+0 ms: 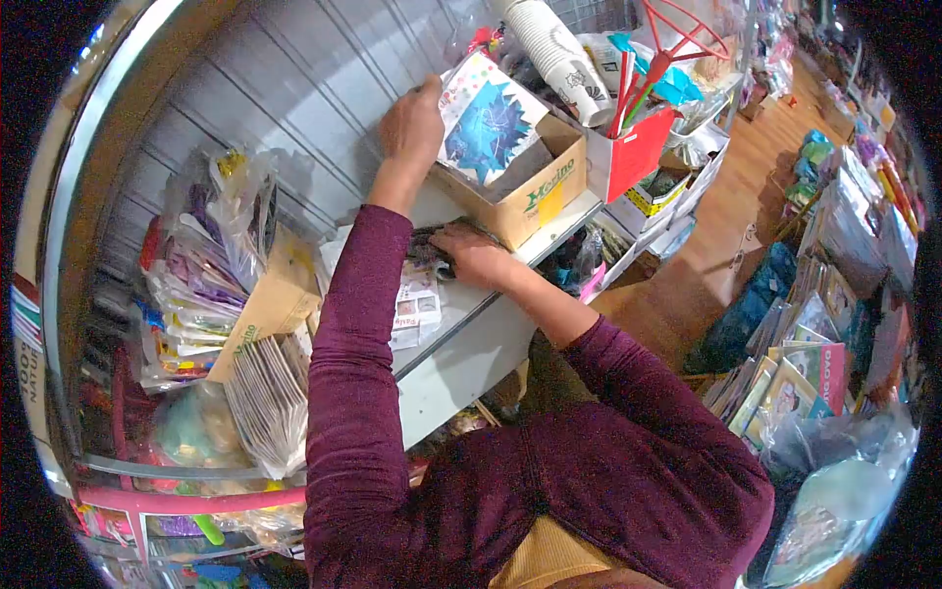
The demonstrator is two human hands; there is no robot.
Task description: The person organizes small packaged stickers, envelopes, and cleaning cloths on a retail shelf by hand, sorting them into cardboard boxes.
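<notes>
My left hand (412, 123) is closed on the upper left edge of a white card packet (488, 120) with coloured dots and a blue star shape. The packet stands tilted in an open cardboard box (535, 196) marked Merino. Below the box, my right hand (471, 253) rests at the shelf with its fingers curled over a dark, crumpled item (424, 250). What that item is cannot be made out. Printed papers (417, 306) lie on the white shelf (442, 339) just beneath it.
Stacked paper cups (559, 61) lean behind a red-and-white box (640, 155). Left are bagged goods (201, 265) in a cardboard box (267, 304) and a row of envelopes (267, 402). More packets (805, 383) stand at the right, beyond the wooden floor (726, 216).
</notes>
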